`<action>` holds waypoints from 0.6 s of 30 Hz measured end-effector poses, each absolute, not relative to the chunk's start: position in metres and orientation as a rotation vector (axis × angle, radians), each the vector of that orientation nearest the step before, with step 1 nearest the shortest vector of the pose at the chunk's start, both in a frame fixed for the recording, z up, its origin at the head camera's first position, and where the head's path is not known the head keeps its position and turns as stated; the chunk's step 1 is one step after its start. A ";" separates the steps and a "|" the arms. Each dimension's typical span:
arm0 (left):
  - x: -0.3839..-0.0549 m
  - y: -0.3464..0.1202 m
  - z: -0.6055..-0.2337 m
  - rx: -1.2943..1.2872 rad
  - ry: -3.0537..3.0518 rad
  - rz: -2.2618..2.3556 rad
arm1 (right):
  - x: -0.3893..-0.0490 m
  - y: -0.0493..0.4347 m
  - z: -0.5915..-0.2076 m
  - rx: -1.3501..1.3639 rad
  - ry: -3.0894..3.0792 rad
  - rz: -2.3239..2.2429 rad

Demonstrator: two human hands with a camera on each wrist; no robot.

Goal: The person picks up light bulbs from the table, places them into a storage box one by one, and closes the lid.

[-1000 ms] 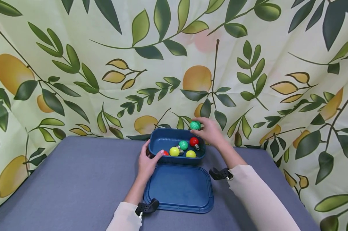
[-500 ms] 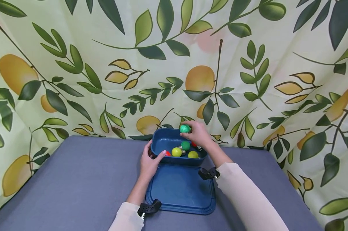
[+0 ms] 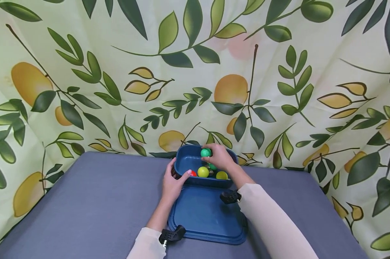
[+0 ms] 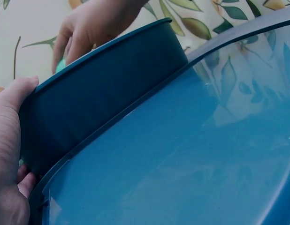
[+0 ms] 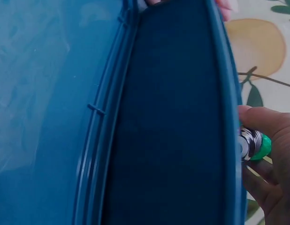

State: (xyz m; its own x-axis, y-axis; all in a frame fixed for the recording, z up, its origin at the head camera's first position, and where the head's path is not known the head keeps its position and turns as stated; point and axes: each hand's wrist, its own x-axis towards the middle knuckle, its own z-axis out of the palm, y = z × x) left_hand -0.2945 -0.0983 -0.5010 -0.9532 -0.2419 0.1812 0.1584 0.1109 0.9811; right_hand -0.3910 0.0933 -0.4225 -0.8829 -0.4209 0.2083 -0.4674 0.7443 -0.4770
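Between the fingers of my right hand (image 3: 219, 157) is a green light bulb (image 3: 205, 152), held over the far part of a blue plastic box (image 3: 186, 162). In the right wrist view, the metal screw base of this bulb (image 5: 250, 144) shows just past the box rim. My left hand (image 3: 172, 184) grips the box's left end, thumb on the near rim and fingers behind. Inside the box lie a yellow bulb (image 3: 202, 172), another yellow bulb (image 3: 222, 175), a red bulb (image 3: 193, 173) and a second green bulb (image 3: 212, 167), partly covered by my right hand.
A blue lid (image 3: 211, 216) lies flat on the grey table (image 3: 85, 208), right in front of the box. Behind the table hangs a leaf-and-fruit patterned cloth (image 3: 117, 90). The box stands close to the table's back edge.
My right hand has brought the green bulb leftward from the box's far right rim and lowered it toward the inside. My left hand keeps its grip; the view has shifted slightly.
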 end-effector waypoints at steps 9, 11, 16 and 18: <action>-0.295 -0.095 -0.502 0.081 -2.090 -1.910 | -0.398 0.092 -0.438 0.730 -2.897 0.768; -0.296 -0.096 -0.503 0.084 -2.085 -1.914 | -0.399 0.091 -0.441 0.724 -2.917 0.766; -0.297 -0.097 -0.504 0.083 -2.078 -1.918 | -0.404 0.090 -0.448 0.734 -2.954 0.751; -0.297 -0.097 -0.504 0.080 -2.072 -1.925 | -0.405 0.089 -0.449 0.736 -2.964 0.740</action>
State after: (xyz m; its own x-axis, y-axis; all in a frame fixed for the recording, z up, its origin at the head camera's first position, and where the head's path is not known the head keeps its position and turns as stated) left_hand -0.2965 -0.0966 -0.5043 -0.9501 -0.2494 0.1875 0.1687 0.0949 0.9811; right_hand -0.4052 0.0892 -0.4494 -0.8903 -0.4422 0.1092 -0.4416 0.7795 -0.4442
